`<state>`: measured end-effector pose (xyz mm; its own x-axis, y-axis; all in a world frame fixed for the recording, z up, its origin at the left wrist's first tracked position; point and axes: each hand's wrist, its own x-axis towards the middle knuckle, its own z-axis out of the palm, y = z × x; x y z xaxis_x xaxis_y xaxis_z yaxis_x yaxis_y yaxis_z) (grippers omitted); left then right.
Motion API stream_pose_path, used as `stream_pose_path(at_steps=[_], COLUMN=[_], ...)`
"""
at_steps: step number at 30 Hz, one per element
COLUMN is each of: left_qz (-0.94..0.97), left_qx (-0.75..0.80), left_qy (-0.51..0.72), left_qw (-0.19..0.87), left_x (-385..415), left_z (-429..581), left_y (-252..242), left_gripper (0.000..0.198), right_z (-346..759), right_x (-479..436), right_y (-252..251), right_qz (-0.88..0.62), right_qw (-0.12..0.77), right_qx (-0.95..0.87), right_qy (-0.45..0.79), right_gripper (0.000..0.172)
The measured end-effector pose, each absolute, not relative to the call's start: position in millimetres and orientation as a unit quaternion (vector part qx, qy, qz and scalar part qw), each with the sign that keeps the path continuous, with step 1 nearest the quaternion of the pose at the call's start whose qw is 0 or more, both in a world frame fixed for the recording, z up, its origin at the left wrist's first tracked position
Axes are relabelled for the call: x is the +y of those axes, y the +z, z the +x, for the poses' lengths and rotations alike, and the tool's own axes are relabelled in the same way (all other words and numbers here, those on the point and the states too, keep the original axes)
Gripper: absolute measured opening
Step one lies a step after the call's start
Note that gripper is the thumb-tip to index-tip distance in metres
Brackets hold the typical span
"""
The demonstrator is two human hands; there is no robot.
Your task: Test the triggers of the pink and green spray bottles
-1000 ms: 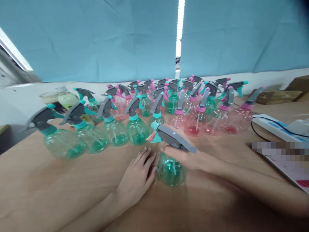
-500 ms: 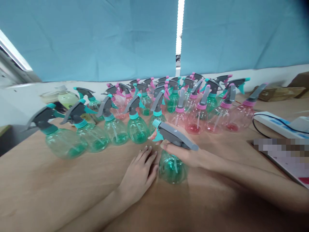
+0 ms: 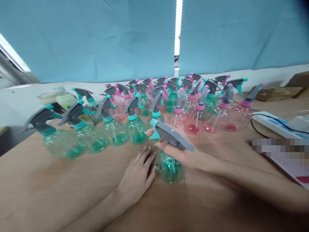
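Observation:
A green spray bottle (image 3: 171, 167) with a grey and turquoise trigger head stands upright on the wooden table (image 3: 96, 190), close to me. My right hand (image 3: 183, 156) is closed around its neck, just under the trigger head; the head hides part of the fingers. To the left of the bottle's base, my left hand (image 3: 138, 172) lies flat on the tabletop, fingers stretched out and holding nothing. Its thumb side is very near the bottle; whether they touch I cannot tell. Beyond the left hand is another green spray bottle (image 3: 136, 130), with liquid in its bottom.
Behind my hands stand several green and pink spray bottles, including a pink one (image 3: 193, 120). At the right lie a white power strip (image 3: 270, 120) with a black cable and a flat panel (image 3: 287, 164), partly pixelated. Cardboard boxes (image 3: 275, 92) sit at the back right.
The whole view has shifted slightly, so everything appears a little further left. Both hands keep their places, the right one still around the spray bottle's neck.

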<state>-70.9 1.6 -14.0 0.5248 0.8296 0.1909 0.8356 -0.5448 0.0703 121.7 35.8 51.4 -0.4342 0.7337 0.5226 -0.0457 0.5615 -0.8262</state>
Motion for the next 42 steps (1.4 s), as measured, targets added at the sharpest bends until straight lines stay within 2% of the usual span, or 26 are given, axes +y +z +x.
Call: stream_pose_path(at_steps=[24, 42], left_qz=[-0.874, -0.875], left_qx=[-0.476, -0.472], left_qy=[-0.099, -0.109], left_qw=[0.006, 0.01], left_x=[2, 2], left_z=[-69, -69], left_y=[-13, -13], left_gripper=[0.038, 0.037], right_z=[123, 125], right_x=[39, 35], right_y=[48, 61], right_qz=[-0.232, -0.239], right_qw=[0.458, 0.482], right_qx=[-0.749, -0.747], right_qy=[0.42, 0.391], right_gripper=[0.027, 0.014])
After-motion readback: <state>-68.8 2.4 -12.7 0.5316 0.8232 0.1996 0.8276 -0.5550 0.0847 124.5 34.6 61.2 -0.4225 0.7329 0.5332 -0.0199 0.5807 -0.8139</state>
